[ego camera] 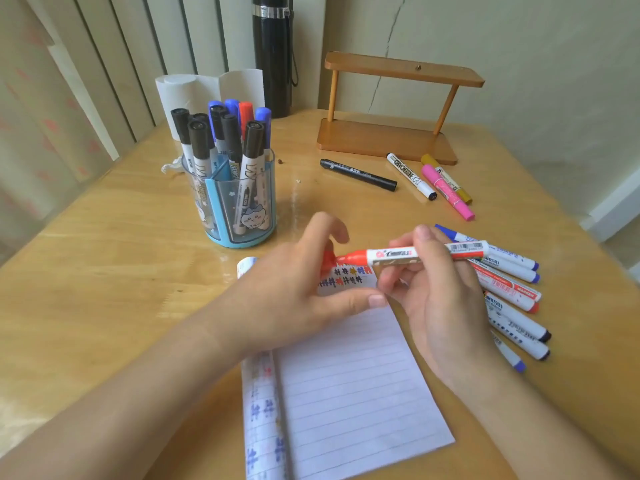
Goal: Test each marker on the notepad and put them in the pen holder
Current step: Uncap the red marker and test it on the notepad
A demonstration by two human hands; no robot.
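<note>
Grips red marker (391, 255) in right hand (440, 296), fingers curled round barrel, over 12 o'clock end of notepad (356, 386). Pinches red cap (328, 263) at marker's 9 o'clock end with left hand (287, 292). Pen holder (239, 241) at notepad's 10 o'clock.

Single view on record: the head camera. It sits above the near edge of the table (138, 237), facing forward and steeply down toward the far side. The lens is wide-angle, and straight lines bow toward the frame edges. Range is close: the notepad (346, 375) lies directly below, cut off by the lower frame edge, and both forearms enter from the near corners. The left grip (294, 285) and right grip (433, 289) meet on a red marker (391, 254) near frame centre. The pen holder (239, 202) stands far left of centre. The field reaches the wooden stand (388, 133), the far wall (519, 46) and a curtain (52, 98) at left.
</note>
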